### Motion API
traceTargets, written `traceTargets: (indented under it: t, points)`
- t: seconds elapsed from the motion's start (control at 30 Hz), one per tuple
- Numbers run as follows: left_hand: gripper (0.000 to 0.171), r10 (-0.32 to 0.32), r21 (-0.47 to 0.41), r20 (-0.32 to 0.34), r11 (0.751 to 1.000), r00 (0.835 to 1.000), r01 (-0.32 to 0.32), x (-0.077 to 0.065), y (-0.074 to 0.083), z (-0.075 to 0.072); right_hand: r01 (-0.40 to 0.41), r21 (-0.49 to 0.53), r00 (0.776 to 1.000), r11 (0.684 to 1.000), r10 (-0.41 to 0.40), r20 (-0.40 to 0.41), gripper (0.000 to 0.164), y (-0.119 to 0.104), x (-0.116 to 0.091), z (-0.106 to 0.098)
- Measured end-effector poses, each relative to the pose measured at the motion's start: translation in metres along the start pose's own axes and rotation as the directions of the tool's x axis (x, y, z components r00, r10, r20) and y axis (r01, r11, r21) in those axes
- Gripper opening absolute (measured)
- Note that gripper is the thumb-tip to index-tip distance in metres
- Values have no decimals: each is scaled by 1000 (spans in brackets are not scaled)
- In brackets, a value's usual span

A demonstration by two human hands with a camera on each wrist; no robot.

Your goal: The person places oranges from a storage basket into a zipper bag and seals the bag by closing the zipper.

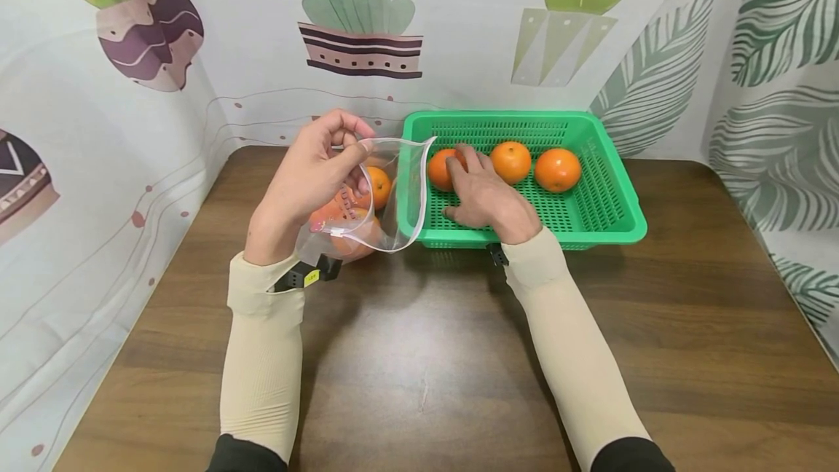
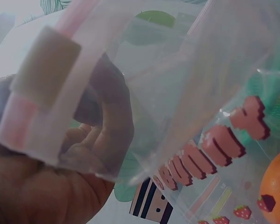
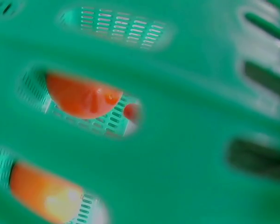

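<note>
My left hand (image 1: 308,173) pinches the rim of a clear slider zip bag (image 1: 408,199), whose mouth gapes toward the basket. Pink "BUNNY" lettering (image 2: 210,151) and small strawberries are printed on it. Inside the bag are oranges (image 1: 379,186), partly veiled by the film. My right hand (image 1: 485,191) reaches into a green plastic basket (image 1: 606,191), its fingers bent over the leftmost orange (image 1: 440,170) there and the thumb lower down. Two more oranges, a middle one (image 1: 510,162) and a right one (image 1: 557,170), sit beside it. Through the basket's slots, the right wrist view shows an orange (image 3: 84,95).
Both bag and basket stand toward the back of a brown wooden table (image 1: 419,355). The basket's left end adjoins the bag's mouth. Behind them hangs a white cloth (image 1: 472,42) printed with cacti and leaves. A black strap (image 1: 304,274) is on the left wrist.
</note>
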State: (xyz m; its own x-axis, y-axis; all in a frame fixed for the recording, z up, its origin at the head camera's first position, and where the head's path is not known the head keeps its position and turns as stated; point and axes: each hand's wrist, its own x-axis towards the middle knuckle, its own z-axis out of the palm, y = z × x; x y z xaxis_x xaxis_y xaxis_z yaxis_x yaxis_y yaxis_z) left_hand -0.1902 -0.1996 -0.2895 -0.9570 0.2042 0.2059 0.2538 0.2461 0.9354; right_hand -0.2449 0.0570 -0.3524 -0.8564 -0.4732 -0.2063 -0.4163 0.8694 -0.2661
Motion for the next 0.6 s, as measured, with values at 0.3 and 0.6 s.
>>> traceTargets:
  t: [0.3,0.6]
  points:
    - [14,-3,0,4,1000,1000,3,0,-1,0,54,65,997,996,-49,-66,87,1,0,1]
    - [14,0,4,7,1000,1000,0,0,0,0,15,64,999,998,-12,-47,80,0,0,1]
